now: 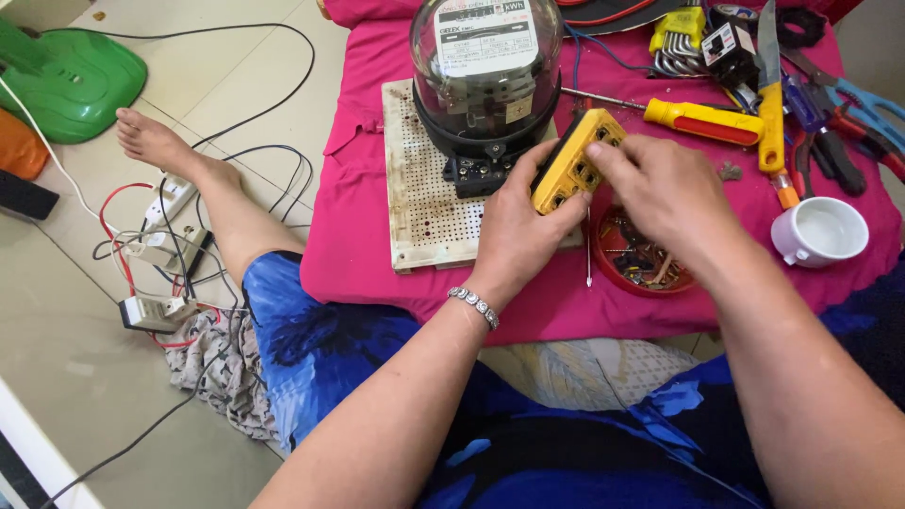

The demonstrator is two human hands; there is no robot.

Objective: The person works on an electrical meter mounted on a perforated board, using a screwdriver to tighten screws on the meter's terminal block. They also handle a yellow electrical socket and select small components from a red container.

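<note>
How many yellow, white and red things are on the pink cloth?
Yellow: 3, the socket block in both hands, screwdriver, hex-key holder
White: 2, cup, perforated board
Red: 1, dish
Total: 6

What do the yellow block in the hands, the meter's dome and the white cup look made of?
Yellow block: probably moulded plastic, matte, with dark recessed openings. Meter's dome: clear glass or plastic; see-through, with glints. White cup: glossy, likely ceramic, possibly plastic. Left hand and right hand grip the block.
</note>
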